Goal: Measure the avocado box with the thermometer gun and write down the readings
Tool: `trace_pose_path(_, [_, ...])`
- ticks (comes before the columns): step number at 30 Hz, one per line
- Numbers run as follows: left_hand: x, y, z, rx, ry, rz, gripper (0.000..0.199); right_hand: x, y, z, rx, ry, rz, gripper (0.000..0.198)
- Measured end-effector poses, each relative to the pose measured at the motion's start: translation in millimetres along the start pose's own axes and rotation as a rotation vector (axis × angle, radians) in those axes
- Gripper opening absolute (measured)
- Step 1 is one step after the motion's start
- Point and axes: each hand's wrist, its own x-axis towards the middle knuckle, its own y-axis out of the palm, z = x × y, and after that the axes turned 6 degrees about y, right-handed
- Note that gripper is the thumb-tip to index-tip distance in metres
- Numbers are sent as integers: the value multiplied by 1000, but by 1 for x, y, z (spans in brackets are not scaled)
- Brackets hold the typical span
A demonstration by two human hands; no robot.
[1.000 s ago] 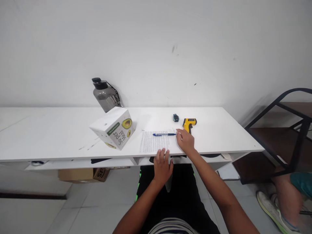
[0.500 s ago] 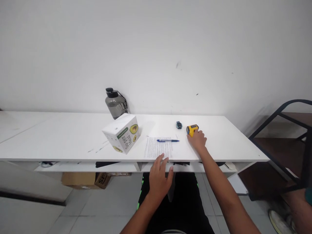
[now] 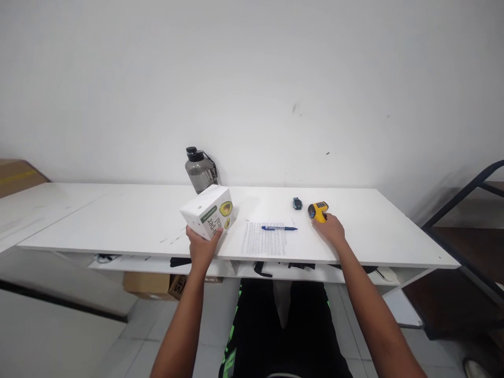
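My left hand (image 3: 202, 252) grips the near corner of a white carton (image 3: 202, 203) printed with avocados, thumb on its right face and fingers on its left side. My right hand (image 3: 331, 229) is closed round the handle of a yellow and black gun-shaped infrared thermometer (image 3: 317, 211) at the right of the table. Part of the handle is hidden by the fingers. Between my hands lies a sheet of handwritten paper (image 3: 262, 242), with a blue pen (image 3: 279, 228) across its upper part. A dark wristwatch (image 3: 297, 203) rests just left of the thermometer.
A grey bottle (image 3: 200, 176) with a black cap stands behind the carton on the white table (image 3: 134, 215). Shelves below the tabletop hold dark items. A cardboard box (image 3: 145, 285) sits underneath; another (image 3: 19, 177) is at far left. A black-framed rack (image 3: 464, 252) stands right.
My left hand has moved from the paper's front edge leftward and up onto the carton. My right hand stays at the thermometer, which has turned slightly. The view has shifted left.
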Motion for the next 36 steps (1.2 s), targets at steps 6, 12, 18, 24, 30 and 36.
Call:
trace_pose_path(6, [-7, 6, 6, -161, -33, -47, 95, 0, 0, -12, 228, -31, -38, 63])
trace_pose_path(12, [-37, -17, -24, -493, -90, 9, 77, -11, -32, -34, 805, -240, 139, 38])
trace_pose_path(18, [-81, -30, -67, -649, -276, 163, 77, -102, -76, -24, 704, -511, 440, 36])
trace_pose_path(24, [-110, -30, -92, -737, -370, 379, 83, -176, -75, 1, 464, -712, 613, 49])
trace_pose_path(30, [-125, -29, -101, -739, -421, 419, 89, -188, -72, 3, 399, -685, 690, 49])
trace_pose_path(36, [-127, -28, -95, -734, -379, 434, 91, -189, -72, 6, 374, -636, 718, 47])
